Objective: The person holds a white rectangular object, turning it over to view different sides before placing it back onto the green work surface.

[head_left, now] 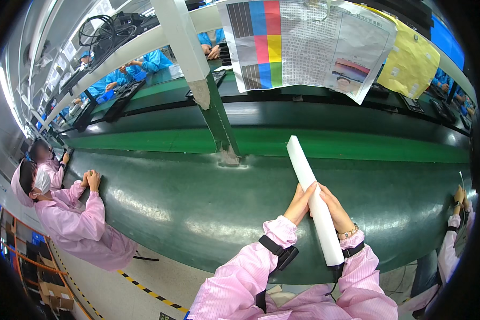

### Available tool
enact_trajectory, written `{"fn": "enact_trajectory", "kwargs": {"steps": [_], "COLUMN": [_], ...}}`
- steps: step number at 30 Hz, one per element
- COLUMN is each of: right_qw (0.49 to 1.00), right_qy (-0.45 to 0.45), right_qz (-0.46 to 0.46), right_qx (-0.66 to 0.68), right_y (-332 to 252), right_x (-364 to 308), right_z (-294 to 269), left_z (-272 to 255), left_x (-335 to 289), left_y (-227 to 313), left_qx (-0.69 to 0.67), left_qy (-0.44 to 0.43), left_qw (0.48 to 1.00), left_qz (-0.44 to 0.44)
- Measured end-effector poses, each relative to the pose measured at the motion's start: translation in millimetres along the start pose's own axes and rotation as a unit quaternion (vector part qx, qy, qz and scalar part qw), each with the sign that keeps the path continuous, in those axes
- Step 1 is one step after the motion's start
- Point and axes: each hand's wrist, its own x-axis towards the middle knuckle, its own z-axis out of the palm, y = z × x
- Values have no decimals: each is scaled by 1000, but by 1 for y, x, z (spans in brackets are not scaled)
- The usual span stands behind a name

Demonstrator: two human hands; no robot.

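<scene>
A long, white, square-edged bar (313, 200) slants over the green work surface, its far end pointing away and its near end above my right wrist. Its exact kind I cannot tell. My left hand (300, 202) closes on its left side, the thumb tip against the edge. On the other side my right hand (336, 209) is closed against it, with some fingers hidden under the bar. Both forearms wear pink striped sleeves with black straps, and a dark device (287, 258) sits at the left wrist. A black cable (336, 274) shows below the bar's near end.
Around me lies the green bench (170, 197), with a green conveyor strip (165, 141) behind it. A post (218, 114) rises from the bench. Printed sheets (304, 45) hang above. A co-worker in pink (74, 213) sits at left; another's hand (459, 194) is at right.
</scene>
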Motion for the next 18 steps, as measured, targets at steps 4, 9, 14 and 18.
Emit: {"fn": "enact_trajectory", "kwargs": {"steps": [4, 9, 14, 18], "right_qw": [1000, 1000, 1000, 1000], "right_qy": [1, 1, 2, 1], "right_qz": [3, 1, 2, 2], "right_qx": [-1, -1, -1, 4], "right_y": [0, -1, -1, 0], "right_x": [0, 0, 0, 1], "right_z": [-1, 0, 0, 0], "left_z": [0, 2, 3, 2], "left_x": [0, -2, -3, -2], "left_y": [1, 2, 3, 2], "left_qx": [7, -2, -8, -3], "left_qy": [1, 9, 6, 8], "left_qw": [1000, 1000, 1000, 1000], "left_qz": [-9, 2, 9, 0]}}
